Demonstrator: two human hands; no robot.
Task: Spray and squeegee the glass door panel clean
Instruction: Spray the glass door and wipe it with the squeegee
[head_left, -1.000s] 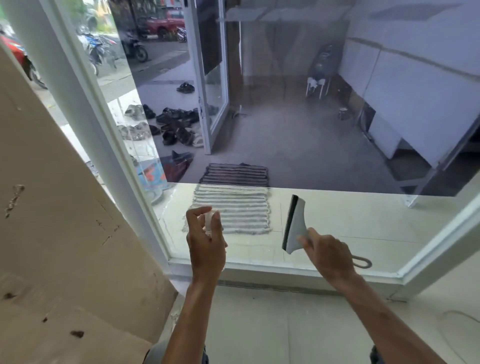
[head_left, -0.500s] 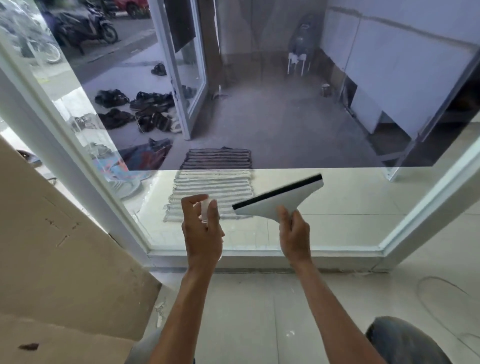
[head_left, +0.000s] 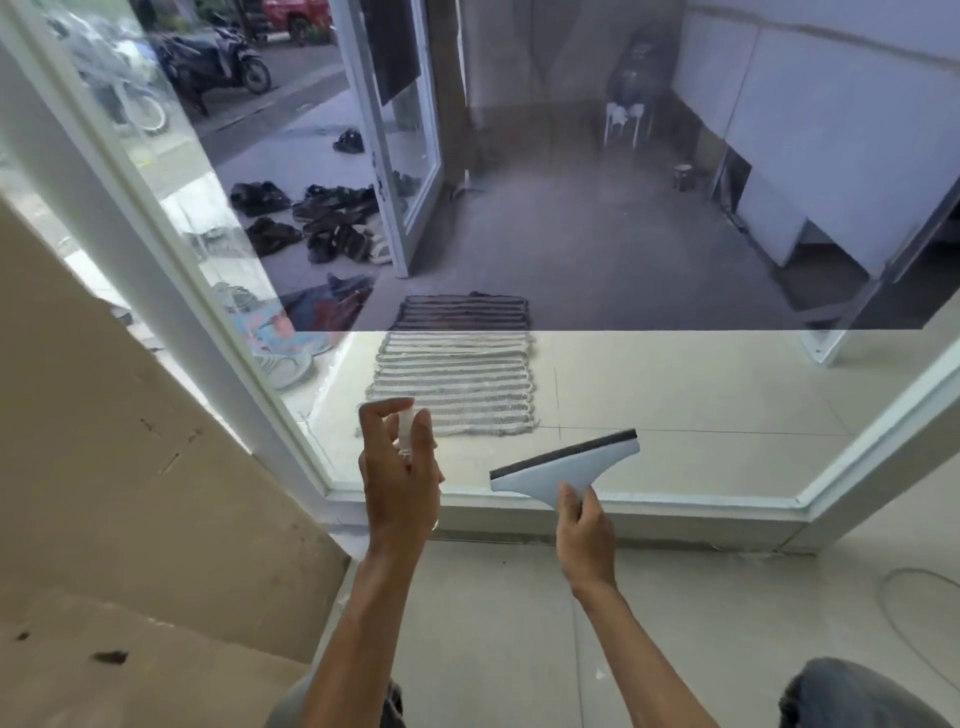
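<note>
Bottle (head_left: 406, 415) clutched in left grip (head_left: 400, 478); squeegee (head_left: 566, 467) pinched by right grip (head_left: 584, 530). Streaks risked if blade (head_left: 563, 453) is dragged tilted over glass (head_left: 675, 395) ahead.

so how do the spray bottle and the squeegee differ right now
The spray bottle is small, pale and mostly hidden in the left hand; the squeegee is broad and stands clear above the right hand, which grips only its handle. The bottle is roughly upright; the squeegee's dark blade slants, right end higher. Both are held up before the glass door panel.
</note>
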